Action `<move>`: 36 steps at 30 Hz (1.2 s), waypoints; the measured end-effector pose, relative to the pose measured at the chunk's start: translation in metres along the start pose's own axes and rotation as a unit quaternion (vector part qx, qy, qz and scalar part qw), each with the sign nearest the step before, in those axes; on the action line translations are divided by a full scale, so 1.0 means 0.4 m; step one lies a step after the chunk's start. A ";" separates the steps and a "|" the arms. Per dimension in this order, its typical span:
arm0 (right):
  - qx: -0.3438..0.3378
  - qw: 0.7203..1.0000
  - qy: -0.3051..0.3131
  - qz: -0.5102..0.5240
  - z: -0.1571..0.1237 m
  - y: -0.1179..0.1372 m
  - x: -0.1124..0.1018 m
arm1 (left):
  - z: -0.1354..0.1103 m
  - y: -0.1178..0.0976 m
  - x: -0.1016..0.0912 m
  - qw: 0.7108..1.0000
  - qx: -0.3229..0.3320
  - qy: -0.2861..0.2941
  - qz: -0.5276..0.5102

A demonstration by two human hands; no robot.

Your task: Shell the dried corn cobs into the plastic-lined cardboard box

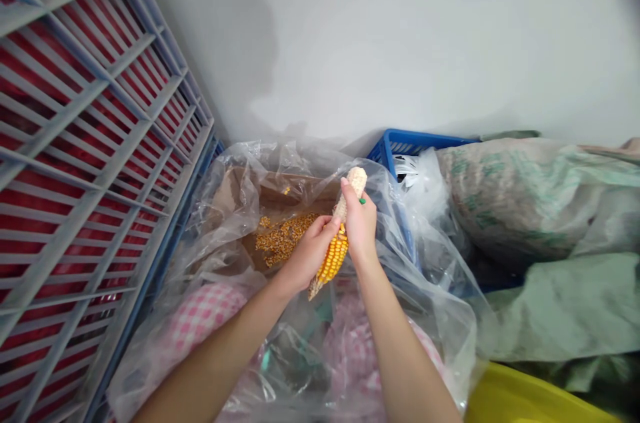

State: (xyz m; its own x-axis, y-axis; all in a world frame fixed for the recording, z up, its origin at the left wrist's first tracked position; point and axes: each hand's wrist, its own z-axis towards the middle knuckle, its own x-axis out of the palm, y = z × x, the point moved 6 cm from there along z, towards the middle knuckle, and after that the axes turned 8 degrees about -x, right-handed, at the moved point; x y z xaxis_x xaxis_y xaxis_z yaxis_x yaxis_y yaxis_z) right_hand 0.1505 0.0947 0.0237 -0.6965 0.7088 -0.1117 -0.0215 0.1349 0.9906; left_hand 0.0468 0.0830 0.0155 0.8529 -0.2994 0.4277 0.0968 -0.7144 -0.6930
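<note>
Far left, a grey-blue slatted crate (75, 143) with something red behind the slats stands against the white wall (380, 36); next to it, a pink checked cloth (203, 316) lies under the clear plastic bag (215, 223); inside the bag is a brown cardboard sheet (280, 186) with a heap of loose corn kernels (283, 236) on it; my left hand (310, 253) is closed around the middle of the corn cob (334, 253), right at the line where bare cob meets kernels; the cob is tilted over the bag, its kernel end pointing down and toward me; my right hand (361, 226) is closed around the bare upper end, with a small green thing (363, 200) showing by the fingers, too small to identify; my hands are close together, both holding; best to keep the right grip firm and work the left along that line, row by row, with the cob low over the cardboard so kernels don't scatter; right of that, a blue plastic basket (410, 143) sits against the wall, then green-printed woven sacks (530, 196); a yellow tub (530, 396) sits at bottom right.
</note>
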 end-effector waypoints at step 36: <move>0.045 0.997 0.042 0.038 -0.004 -0.025 0.010 | -0.010 0.004 0.005 0.993 -0.094 0.056 -0.038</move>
State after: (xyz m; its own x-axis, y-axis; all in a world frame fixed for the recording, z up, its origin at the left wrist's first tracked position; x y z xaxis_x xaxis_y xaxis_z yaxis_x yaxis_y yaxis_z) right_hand 0.1469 0.0950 0.0136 -0.7515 0.6592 -0.0257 0.0960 0.1478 0.9844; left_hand 0.0468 0.0787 0.0175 0.7835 -0.3002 0.5441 0.0523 -0.8406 -0.5391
